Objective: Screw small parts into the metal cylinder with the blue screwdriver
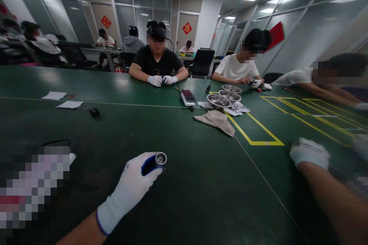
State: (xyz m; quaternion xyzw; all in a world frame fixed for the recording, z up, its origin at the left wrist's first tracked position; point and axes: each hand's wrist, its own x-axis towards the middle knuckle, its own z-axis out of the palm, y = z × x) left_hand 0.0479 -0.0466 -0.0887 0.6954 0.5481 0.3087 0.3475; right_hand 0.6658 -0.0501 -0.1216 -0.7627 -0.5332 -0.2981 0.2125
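My left hand [135, 178], in a white knit glove, holds a dark blue cylindrical part [149, 164] above the green table. The part's round metal-rimmed end [161, 159] faces up and outward, with small openings inside it; the glove hides the rest of its body. Far to the right, my right hand [310, 154], also gloved, reaches low over the table. It is blurred with its back toward me, and its fingers are hidden. Whether anything is in it does not show.
A grey cloth [217, 121] lies beside metal bowls [219, 101] and papers. Yellow tape [266, 143] marks rectangles on the table [201, 191]. A small black object [94, 112] sits at left. Co-workers are seated opposite; another gloved hand [360, 147] appears at the right edge.
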